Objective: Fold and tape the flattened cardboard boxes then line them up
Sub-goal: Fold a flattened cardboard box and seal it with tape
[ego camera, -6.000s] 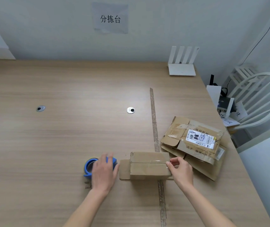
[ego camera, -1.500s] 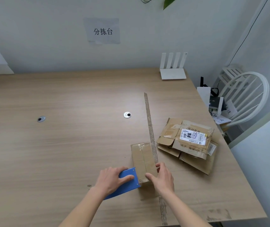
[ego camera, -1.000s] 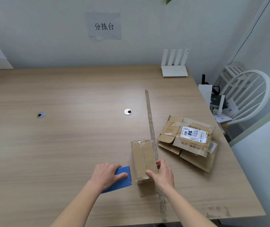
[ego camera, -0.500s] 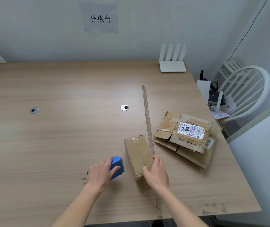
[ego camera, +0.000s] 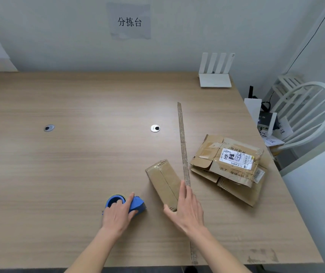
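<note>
A small folded brown cardboard box (ego camera: 164, 181) is lying near the front of the light wooden tabletop (ego camera: 78, 154), with the right hand (ego camera: 187, 211) resting straight-fingered against its near right edge. The left hand (ego camera: 118, 213) is gripping a blue tape dispenser (ego camera: 136, 203) just left of it. A stack of flattened brown cardboard boxes (ego camera: 230, 166) is sitting to the right.

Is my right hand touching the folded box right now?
Touching. The head view shows the right hand laid against the near end of the folded box, thumb on its near corner and straight fingers along its right side.
</note>
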Motion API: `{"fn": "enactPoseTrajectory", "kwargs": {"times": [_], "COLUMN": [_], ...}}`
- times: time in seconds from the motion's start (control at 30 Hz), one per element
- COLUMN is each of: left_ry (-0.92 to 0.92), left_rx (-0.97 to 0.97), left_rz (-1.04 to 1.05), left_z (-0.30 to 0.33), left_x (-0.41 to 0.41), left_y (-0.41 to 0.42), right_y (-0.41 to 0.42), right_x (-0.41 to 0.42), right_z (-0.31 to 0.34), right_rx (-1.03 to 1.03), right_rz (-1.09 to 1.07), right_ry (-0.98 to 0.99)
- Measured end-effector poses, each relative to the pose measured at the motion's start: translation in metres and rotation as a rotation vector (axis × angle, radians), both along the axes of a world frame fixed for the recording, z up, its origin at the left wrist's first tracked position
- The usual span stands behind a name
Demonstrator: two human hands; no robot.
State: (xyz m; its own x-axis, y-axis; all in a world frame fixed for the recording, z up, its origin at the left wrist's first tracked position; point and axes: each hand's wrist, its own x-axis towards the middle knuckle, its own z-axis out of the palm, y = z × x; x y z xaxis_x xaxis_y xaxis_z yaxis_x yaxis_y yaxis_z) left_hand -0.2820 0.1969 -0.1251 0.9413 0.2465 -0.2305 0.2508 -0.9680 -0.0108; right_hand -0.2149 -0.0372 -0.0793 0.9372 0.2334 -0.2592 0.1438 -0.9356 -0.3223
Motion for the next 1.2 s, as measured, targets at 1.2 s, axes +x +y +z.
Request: {"fn": "enactPoseTrajectory", "kwargs": {"times": [1.2], "left_ry": [-0.072], "left_rx": [-0.601], "left_rz": [-0.069], "left_z": [0.036], "left_x": [0.058], "left_y": [-0.098], "right_y": [-0.049], "right_x": [0.041], "right_z": [-0.007], "right_rx": [0.477], "right_rz": [0.018], "right_ry": [0.227]}}
